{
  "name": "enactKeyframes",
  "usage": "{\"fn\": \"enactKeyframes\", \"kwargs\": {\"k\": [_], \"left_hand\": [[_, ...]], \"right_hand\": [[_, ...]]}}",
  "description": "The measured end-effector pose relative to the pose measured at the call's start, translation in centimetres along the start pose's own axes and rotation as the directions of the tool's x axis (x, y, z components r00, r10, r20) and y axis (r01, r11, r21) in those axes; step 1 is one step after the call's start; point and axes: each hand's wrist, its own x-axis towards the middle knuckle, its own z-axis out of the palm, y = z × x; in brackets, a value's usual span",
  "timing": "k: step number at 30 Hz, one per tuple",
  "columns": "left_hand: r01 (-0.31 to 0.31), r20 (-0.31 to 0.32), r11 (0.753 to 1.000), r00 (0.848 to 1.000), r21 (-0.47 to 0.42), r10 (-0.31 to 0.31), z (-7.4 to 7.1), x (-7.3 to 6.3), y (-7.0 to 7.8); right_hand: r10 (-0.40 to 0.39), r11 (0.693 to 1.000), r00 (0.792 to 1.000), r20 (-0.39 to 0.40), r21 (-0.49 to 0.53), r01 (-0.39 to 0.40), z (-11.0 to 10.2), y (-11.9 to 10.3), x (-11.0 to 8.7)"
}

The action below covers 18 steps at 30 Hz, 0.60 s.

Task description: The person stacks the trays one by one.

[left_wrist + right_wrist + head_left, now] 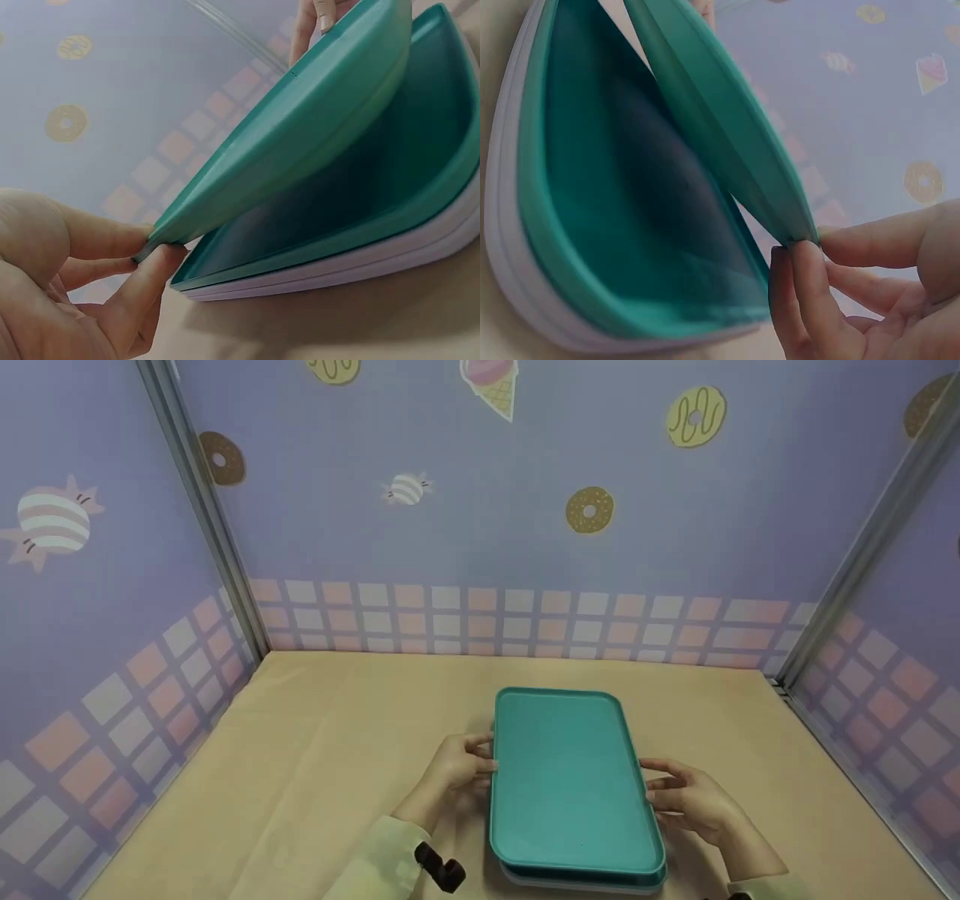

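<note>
A teal rectangular tray (574, 780) is raised over a stack, held level across both hands in the head view. My left hand (455, 765) pinches its left rim between thumb and fingers; the left wrist view shows the thumb and fingertips (166, 255) on the edge. On the opposite side my right hand (694, 804) pinches the right rim, seen closely in the right wrist view. Directly below lies a second teal tray (442, 112), its hollow inside showing through the gap. Pale pinkish trays (330, 279) sit nested under that one.
A beige cloth (330, 720) covers the table. Patterned lilac walls (450, 540) with pink and white squares rise at the back and both sides. Grey metal posts (202, 502) stand at the back corners.
</note>
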Motion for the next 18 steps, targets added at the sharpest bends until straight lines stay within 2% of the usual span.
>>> {"fn": "enactKeyframes", "kwargs": {"k": [5, 10, 18], "left_hand": [[0.007, 0.003, 1.000, 1.000, 0.004, -0.007, 1.1, 0.2, -0.4], [0.020, -0.009, 1.000, 1.000, 0.022, -0.019, 2.0, 0.4, -0.7], [0.000, -0.019, 0.994, 1.000, 0.113, 0.002, 2.4, 0.6, -0.5]], "right_hand": [[0.018, 1.000, 0.999, -0.027, -0.016, -0.018, -0.2, 0.7, -0.1], [0.033, 0.998, 0.996, -0.087, -0.055, -0.038, 0.0, 1.3, 0.0], [0.022, 0.995, 0.990, -0.137, -0.092, -0.035, 0.5, 1.5, 0.3]]}}
